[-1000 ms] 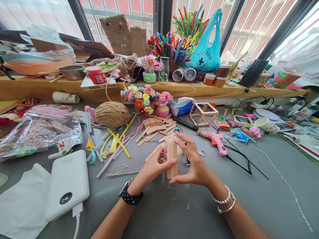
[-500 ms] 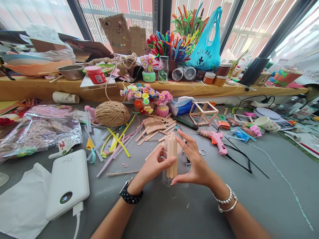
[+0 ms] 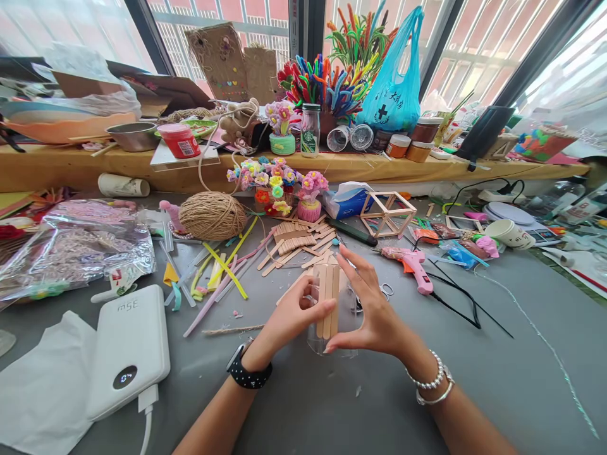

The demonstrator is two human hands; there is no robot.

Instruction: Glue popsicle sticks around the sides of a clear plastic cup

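Observation:
A clear plastic cup (image 3: pixel 315 343) is between my hands above the grey table, with several flat wooden craft sticks (image 3: pixel 328 294) lined up side by side along its wall. My left hand (image 3: pixel 300 309) grips it from the left, thumb pressed across the sticks and fingers behind. On the other side, my right hand (image 3: pixel 372 309) curves around with thumb and fingers spread wide. Its thumb tip is by the sticks' lower ends and its fingertips are near their tops; whether it touches the cup I cannot tell. Scissors (image 3: pixel 386 290) lie partly hidden behind the right hand.
Loose craft sticks (image 3: pixel 294 240) are piled beyond the cup. A pink glue gun (image 3: pixel 412 265) lies at right, near a wooden stick frame (image 3: pixel 387 213). A twine ball (image 3: pixel 212 216), plastic strips and a white power bank (image 3: pixel 130 354) are at left. A crowded ledge (image 3: pixel 265 167) runs behind.
Both hands and the cup with its sticks stay almost in place. The cup appears turned very slightly; the camera view has shifted a little.

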